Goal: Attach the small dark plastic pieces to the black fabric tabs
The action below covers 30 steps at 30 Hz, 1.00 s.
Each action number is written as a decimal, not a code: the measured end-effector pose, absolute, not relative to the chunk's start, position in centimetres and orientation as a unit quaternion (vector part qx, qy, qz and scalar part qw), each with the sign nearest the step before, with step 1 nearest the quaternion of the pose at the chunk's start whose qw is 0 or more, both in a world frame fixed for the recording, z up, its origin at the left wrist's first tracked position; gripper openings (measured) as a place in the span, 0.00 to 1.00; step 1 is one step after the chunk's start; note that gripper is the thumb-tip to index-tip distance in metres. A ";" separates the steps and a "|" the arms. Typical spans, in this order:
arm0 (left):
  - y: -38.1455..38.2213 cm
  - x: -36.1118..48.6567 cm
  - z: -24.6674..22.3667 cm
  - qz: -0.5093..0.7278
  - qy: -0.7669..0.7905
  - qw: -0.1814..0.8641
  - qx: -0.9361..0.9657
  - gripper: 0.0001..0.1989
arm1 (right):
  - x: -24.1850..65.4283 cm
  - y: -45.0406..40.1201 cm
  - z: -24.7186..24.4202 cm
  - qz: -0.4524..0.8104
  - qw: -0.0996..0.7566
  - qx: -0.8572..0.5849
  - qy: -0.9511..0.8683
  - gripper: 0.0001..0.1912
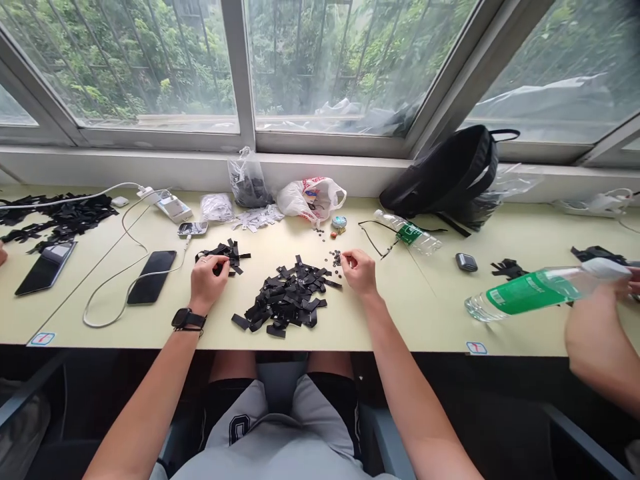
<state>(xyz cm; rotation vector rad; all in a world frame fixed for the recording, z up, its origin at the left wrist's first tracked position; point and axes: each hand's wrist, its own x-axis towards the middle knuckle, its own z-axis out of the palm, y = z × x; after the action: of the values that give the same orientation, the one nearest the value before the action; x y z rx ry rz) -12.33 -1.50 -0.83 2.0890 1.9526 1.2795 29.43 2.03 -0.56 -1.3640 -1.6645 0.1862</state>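
Observation:
A heap of short black fabric strips point(287, 297) lies on the pale yellow table between my hands. My left hand point(209, 280), with a black watch on the wrist, is closed at the edge of a smaller pile of black strips point(233, 253); its fingertips pinch something I cannot make out, maybe one of the strips. To the right of the heap, my right hand point(359, 271) has its fingers pressed together beside a scatter of small dark round pieces point(336, 257). What it holds, if anything, is too small to name.
Behind are a white plastic bag point(307, 200), glasses point(383, 250) and a small bottle point(413, 233). Phones point(151, 277) and a white cable lie left. On the right, a large green-labelled bottle point(530, 291) stands near another person's arm point(600, 327).

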 end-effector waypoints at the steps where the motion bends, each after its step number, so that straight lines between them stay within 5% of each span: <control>1: -1.5 -12.3 -0.9 0.408 0.621 0.003 0.670 0.07 | 29.6 2.0 -0.7 0.081 0.476 -0.560 -0.673 0.09; 30: -1.5 -12.4 -0.7 0.439 0.623 0.009 0.648 0.07 | 29.4 2.3 -1.9 0.157 0.449 -0.568 -0.671 0.13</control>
<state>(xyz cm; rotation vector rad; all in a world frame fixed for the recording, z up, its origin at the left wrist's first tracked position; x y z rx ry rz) -12.44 -1.50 -0.69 2.0229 1.9445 1.3714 29.40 2.31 -1.94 -1.4062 -1.6608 0.3894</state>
